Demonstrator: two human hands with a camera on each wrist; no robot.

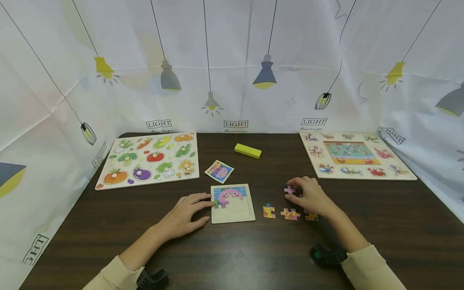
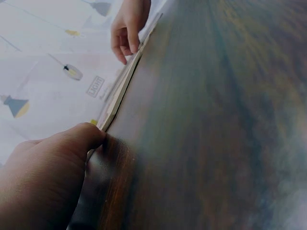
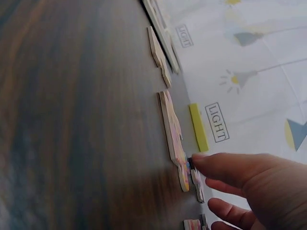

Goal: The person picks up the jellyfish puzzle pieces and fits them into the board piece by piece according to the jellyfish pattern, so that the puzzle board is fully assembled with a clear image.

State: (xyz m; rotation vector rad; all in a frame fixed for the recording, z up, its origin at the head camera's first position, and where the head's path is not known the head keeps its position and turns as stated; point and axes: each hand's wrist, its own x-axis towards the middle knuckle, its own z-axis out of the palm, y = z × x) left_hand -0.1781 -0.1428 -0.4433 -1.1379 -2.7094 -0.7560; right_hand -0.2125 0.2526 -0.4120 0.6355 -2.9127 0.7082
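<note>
A small square wooden puzzle tray (image 1: 233,213) lies before me, with pink cartoon-animal pieces (image 1: 230,194) set along its top and upper left. My left hand (image 1: 188,215) rests beside it, fingers extended and fingertips at its left edge. To the tray's right, my right hand (image 1: 309,197) pinches a pink jigsaw piece (image 1: 289,190) between thumb and forefinger, low over the table. Near that hand lie a yellow jigsaw piece (image 1: 269,211), a pink-and-yellow one (image 1: 290,214) and another yellow piece (image 1: 311,216), partly covered by the hand.
Behind the tray sit a picture card (image 1: 219,171) and a yellow-green block (image 1: 248,151). A vegetable peg board (image 1: 148,159) stands at the back left, a sea-animal board (image 1: 357,155) at the back right. A white printed curtain (image 1: 232,52) borders the dark table (image 1: 232,257).
</note>
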